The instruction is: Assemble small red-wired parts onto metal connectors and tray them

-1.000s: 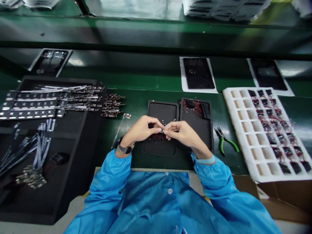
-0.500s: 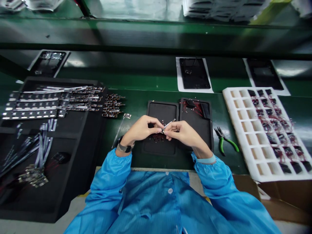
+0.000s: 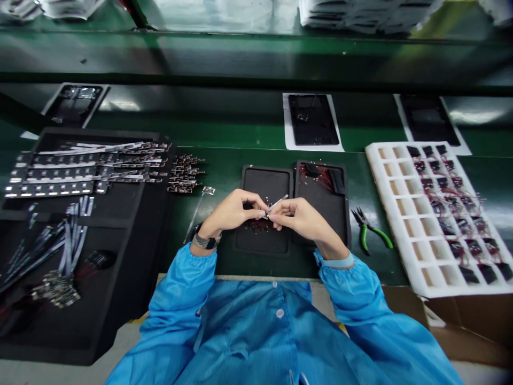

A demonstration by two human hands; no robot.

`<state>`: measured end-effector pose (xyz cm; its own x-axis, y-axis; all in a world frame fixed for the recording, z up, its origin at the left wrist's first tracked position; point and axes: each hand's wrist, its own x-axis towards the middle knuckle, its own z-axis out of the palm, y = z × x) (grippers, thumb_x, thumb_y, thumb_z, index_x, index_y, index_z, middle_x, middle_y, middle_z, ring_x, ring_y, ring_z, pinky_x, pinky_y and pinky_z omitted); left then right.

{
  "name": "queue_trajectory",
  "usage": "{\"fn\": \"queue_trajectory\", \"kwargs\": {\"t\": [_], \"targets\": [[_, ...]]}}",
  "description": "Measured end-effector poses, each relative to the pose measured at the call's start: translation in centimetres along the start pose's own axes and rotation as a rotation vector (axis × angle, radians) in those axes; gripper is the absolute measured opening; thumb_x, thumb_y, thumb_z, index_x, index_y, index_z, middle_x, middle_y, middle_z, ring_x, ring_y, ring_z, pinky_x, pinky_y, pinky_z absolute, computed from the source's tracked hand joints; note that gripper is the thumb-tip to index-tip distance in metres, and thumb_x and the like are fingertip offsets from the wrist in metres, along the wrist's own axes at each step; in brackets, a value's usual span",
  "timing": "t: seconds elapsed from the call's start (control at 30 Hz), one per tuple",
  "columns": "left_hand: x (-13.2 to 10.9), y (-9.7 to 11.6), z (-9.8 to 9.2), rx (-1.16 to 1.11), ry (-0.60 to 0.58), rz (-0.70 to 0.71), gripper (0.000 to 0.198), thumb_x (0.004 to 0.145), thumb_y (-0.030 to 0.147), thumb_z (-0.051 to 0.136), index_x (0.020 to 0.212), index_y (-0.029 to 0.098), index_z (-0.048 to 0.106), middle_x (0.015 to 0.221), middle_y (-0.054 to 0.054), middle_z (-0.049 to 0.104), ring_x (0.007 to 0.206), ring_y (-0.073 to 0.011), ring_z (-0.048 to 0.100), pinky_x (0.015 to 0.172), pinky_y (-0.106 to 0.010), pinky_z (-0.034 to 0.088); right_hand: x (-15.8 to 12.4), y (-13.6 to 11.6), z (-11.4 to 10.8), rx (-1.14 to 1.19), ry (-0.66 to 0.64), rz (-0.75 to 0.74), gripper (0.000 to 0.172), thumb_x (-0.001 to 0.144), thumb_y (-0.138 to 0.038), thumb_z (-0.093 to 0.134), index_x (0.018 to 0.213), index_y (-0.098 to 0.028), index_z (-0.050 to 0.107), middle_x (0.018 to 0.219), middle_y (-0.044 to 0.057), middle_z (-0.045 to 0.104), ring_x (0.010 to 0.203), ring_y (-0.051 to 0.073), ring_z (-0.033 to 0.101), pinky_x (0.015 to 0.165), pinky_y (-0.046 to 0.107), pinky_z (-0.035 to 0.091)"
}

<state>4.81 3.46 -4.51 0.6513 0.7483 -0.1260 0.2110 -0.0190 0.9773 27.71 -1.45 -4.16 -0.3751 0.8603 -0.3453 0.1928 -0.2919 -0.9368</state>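
Observation:
My left hand (image 3: 234,211) and my right hand (image 3: 298,216) meet fingertip to fingertip over a black foam tray (image 3: 264,184). Both pinch a small electronic part with a thin pale strip (image 3: 276,203) sticking out up and to the right. Fine red wires (image 3: 256,225) lie on the tray just under the left fingers. A second black tray (image 3: 323,187) to the right holds more red-wired parts. My left wrist wears a dark watch (image 3: 202,241).
Green-handled pliers (image 3: 371,232) lie right of the trays. A white foam grid (image 3: 438,214) with wired parts fills the right side. A large black tray (image 3: 132,214) with strip boards sits left. Black panels on white sheets (image 3: 312,120) lie on the green conveyor behind.
My hands stay in place with only slight finger motion on the part. The panels on the conveyor behind have drifted to the left.

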Motion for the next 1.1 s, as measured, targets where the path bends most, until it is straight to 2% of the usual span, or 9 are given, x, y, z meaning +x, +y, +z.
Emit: {"fn": "queue_trajectory", "kwargs": {"t": [0.2, 0.6, 1.1], "targets": [[0.01, 0.43, 0.11, -0.004, -0.027, -0.022, 0.011, 0.084, 0.021, 0.077, 0.092, 0.014, 0.082, 0.081, -0.006, 0.078, 0.074, -0.0157, 0.068, 0.073, -0.027, 0.050, 0.13, 0.67, -0.28, 0.061, -0.050, 0.044, 0.034, 0.082, -0.045, 0.083, 0.088, -0.013, 0.075, 0.072, 0.006, 0.075, 0.064, 0.016, 0.070, 0.066, 0.029, 0.058], [0.08, 0.12, 0.40, 0.028, 0.007, -0.040, 0.012, 0.084, 0.021, 0.076, 0.091, 0.014, 0.082, 0.079, -0.006, 0.078, 0.074, -0.0157, 0.067, 0.074, -0.027, 0.049, 0.27, 0.47, -0.10, 0.060, -0.010, 0.066, 0.030, 0.078, -0.041, 0.084, 0.083, -0.014, 0.073, 0.068, 0.005, 0.073, 0.060, 0.015, 0.068, 0.062, 0.028, 0.057], [-0.07, 0.36, 0.60, 0.062, 0.006, -0.058, 0.013, 0.085, 0.023, 0.075, 0.093, 0.015, 0.082, 0.081, -0.006, 0.078, 0.074, -0.0168, 0.068, 0.073, -0.028, 0.049, 0.27, 0.19, -0.23, 0.041, -0.024, 0.099, 0.030, 0.078, -0.041, 0.084, 0.083, -0.014, 0.073, 0.067, 0.005, 0.073, 0.060, 0.016, 0.069, 0.060, 0.028, 0.056]]}}
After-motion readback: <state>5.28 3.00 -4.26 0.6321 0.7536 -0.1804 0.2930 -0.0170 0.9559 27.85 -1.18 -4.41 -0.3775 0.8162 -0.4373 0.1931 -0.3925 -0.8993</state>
